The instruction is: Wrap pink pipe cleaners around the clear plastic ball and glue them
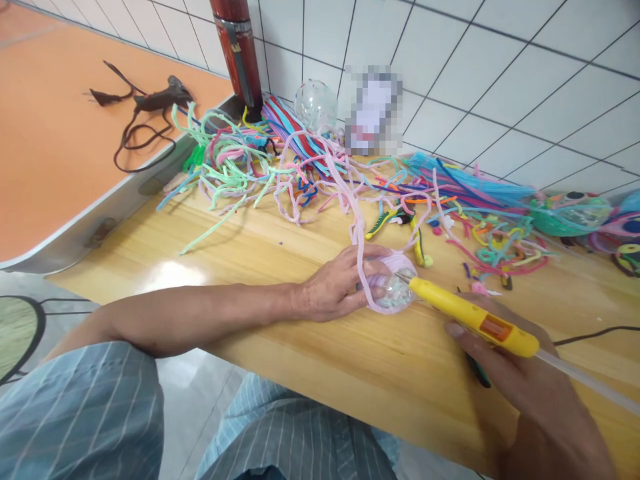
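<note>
A person in striped, grey-blue clothing sits at a wooden table (280,363), L hand (335,283) closed partway, fingers curled round a clear ball (395,298) partly wrapped in lilac fuzzy stem (359,257). The ball sits btwn the two hands, at the L fingertips; a loose length of the stem passes over those fingers & runs up to the pile beyond. R hand (517,377), opp. side, is wrapped round a yellow glue gun (450,305), thumb along the near side, other fingers mostly hidden. The gun's nozzle points at the ball; can't tell whether it touches. A translucent glue stick (587,381) sticks out the rear, over the R wrist.

Just beyond the L hand: pliers (381,225) w/ green-&-yellow handles. Farther past it: tangled mint-green stems (233,177), a 2nd clear ball (316,107) & a red flask (233,47). Beyond the R hand: a bundle of blue stems (470,187) & multicolored scraps (500,247). Up past both hands, a pixelated phone (373,113) leans near the tiled wall (470,80).
</note>
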Demonstrator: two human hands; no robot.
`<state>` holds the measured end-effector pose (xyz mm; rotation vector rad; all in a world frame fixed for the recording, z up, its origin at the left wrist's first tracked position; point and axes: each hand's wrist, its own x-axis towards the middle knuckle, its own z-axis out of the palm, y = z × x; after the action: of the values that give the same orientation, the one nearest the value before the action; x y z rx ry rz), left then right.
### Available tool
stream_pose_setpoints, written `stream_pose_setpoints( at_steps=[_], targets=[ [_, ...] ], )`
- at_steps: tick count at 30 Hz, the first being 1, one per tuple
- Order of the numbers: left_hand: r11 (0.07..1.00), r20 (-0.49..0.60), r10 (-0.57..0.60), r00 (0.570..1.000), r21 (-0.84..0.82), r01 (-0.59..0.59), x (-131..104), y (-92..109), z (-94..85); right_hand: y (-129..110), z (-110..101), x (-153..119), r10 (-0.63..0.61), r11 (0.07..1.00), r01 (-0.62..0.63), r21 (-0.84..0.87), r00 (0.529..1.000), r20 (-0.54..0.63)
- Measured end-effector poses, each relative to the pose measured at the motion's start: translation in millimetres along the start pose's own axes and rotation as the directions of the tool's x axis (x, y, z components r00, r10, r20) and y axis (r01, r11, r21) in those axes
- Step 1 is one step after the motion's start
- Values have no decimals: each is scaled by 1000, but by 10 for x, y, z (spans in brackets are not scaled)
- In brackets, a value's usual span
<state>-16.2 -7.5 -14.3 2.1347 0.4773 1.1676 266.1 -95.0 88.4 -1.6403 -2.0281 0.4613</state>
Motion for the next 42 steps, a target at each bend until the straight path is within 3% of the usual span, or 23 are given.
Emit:
stream_pose_setpoints(
  at_steps=[6,13,23,34,39,42],
  targets=[
    [1000,14,-10,1000,16,10,-9,37,11,-55,-20,-2,-102,994,101,-40,994,-33],
    [997,-14,76,997,25,-75,-2,-13,20,-35,1,-29,-191,980,186,-77,979,-76],
    [997,-9,66,998,33,-65,-6,13,18,-35,-8,-53,-241,967,237,-96,970,-36],
    [985,-36,139,990,109,-135,12,21,27,-203,-30,-61,-307,937,302,-177,952,2],
    [973,-55,183,982,150,-173,22,17,39,-142,-32,-107,-380,890,372,-265,925,22],
    [972,-56,189,980,153,-179,19,11,50,-104,-32,-137,-357,887,351,-300,933,35]
  ],
)
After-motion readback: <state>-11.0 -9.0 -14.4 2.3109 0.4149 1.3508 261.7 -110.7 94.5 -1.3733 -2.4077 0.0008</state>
